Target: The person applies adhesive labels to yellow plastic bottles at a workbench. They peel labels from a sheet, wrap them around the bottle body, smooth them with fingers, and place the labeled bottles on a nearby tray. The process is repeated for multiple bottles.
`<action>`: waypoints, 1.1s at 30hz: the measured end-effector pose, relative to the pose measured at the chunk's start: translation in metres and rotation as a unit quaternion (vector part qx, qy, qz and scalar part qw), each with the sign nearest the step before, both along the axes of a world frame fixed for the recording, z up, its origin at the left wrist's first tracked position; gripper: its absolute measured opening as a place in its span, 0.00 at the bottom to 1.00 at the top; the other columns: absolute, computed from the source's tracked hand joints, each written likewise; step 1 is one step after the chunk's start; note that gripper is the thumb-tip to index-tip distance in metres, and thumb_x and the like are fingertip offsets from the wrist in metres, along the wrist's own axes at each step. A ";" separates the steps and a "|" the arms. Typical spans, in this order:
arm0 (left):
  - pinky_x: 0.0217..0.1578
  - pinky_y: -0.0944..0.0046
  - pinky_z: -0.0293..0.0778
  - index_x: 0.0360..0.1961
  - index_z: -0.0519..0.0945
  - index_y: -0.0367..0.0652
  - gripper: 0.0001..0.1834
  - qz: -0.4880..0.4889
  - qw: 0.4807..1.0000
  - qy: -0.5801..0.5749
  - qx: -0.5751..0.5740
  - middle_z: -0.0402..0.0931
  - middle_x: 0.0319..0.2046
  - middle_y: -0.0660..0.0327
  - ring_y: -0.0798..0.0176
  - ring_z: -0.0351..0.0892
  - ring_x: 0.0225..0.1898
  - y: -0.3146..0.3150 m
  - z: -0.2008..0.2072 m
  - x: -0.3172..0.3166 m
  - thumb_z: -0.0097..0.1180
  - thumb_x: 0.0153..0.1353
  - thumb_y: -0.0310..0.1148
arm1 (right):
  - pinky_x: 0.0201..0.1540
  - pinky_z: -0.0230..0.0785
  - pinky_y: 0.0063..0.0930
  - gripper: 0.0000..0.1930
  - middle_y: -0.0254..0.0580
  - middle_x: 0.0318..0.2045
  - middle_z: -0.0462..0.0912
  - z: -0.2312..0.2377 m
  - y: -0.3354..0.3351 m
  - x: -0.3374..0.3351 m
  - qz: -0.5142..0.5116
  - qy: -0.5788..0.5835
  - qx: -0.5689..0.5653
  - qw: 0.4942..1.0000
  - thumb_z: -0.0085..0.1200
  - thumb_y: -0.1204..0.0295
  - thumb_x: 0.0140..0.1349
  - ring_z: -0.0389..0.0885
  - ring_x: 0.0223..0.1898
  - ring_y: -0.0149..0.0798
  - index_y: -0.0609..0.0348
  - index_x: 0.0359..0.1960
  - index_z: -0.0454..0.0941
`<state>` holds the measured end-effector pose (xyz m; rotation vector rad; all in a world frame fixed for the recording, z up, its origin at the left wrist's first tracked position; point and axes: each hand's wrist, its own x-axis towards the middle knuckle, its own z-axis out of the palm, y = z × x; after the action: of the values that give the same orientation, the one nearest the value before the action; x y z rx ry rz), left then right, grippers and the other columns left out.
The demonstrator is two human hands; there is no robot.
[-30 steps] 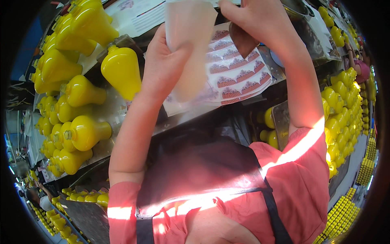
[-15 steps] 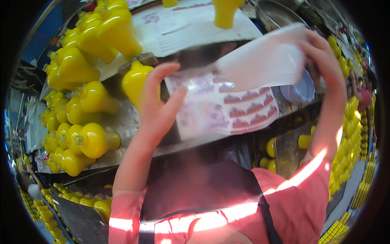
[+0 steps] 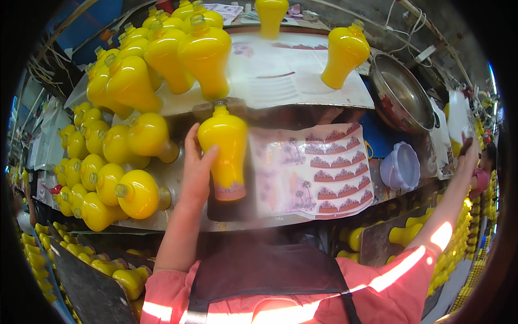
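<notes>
A glossy yellow bottle (image 3: pixel 224 143) with a narrow neck and a patterned band near its base stands at the table's near side. My left hand (image 3: pixel 198 164) is closed around its left side, thumb across the front. Just right of the bottle lies a decal sheet (image 3: pixel 302 170), printed with rows of reddish scalloped strips and purple tree motifs. Stretched out to the far right, my right hand (image 3: pixel 468 154) is at the lower end of a thin white sheet (image 3: pixel 458 116); its fingers are small and partly shaded there, but appear closed on it.
Many yellow bottles crowd the left, some upright (image 3: pixel 205 59), others lying down (image 3: pixel 143 197). A single bottle (image 3: pixel 345 56) stands on the white board (image 3: pixel 275 67) behind. At right are a metal pan (image 3: pixel 402 92) and a lilac bucket (image 3: pixel 400 166). More bottles fill racks below.
The white sheet has moved off the decal sheet to the far right with my right hand. My left hand, open before, has closed on the yellow bottle.
</notes>
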<state>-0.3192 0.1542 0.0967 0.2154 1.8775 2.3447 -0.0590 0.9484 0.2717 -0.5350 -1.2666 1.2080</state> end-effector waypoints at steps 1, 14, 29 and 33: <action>0.71 0.54 0.60 0.77 0.54 0.41 0.40 -0.022 0.999 -0.025 0.039 0.63 0.69 0.50 0.55 0.64 0.70 0.000 -0.002 0.000 0.58 0.66 0.25 | 0.25 0.67 0.20 0.07 0.27 0.27 0.76 -0.007 -0.041 -0.021 -0.040 -0.058 -0.037 0.997 0.57 0.65 0.71 0.75 0.26 0.24 0.53 0.39 0.82; 0.72 0.53 0.59 0.80 0.45 0.43 0.47 -0.037 0.998 0.034 -0.045 0.59 0.71 0.46 0.49 0.62 0.71 -0.003 -0.019 0.003 0.56 0.64 0.29 | 0.50 0.77 0.35 0.15 0.52 0.44 0.88 -0.089 -0.471 -0.336 0.348 -0.459 0.385 0.721 0.63 0.62 0.64 0.87 0.44 0.46 0.60 0.45 0.88; 0.71 0.50 0.59 0.80 0.33 0.40 0.57 -0.106 0.990 0.006 -0.094 0.61 0.70 0.41 0.45 0.65 0.70 -0.013 -0.024 -0.001 0.59 0.60 0.29 | 0.59 0.74 0.41 0.23 0.49 0.53 0.86 -0.136 -0.482 -0.541 0.317 -0.595 0.427 0.603 0.66 0.57 0.58 0.84 0.54 0.51 0.50 0.54 0.87; 0.72 0.50 0.58 0.80 0.32 0.39 0.58 -0.106 0.991 0.009 -0.082 0.61 0.70 0.41 0.45 0.65 0.70 -0.012 -0.025 -0.002 0.61 0.60 0.31 | 0.55 0.76 0.40 0.19 0.48 0.47 0.88 -0.139 -0.477 -0.539 0.364 -0.556 0.407 0.627 0.66 0.56 0.57 0.86 0.49 0.51 0.50 0.46 0.90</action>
<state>-0.3208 0.1421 0.0712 0.3984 1.9368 2.0476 -0.5979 0.4716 0.1324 0.0366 -3.1157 0.6305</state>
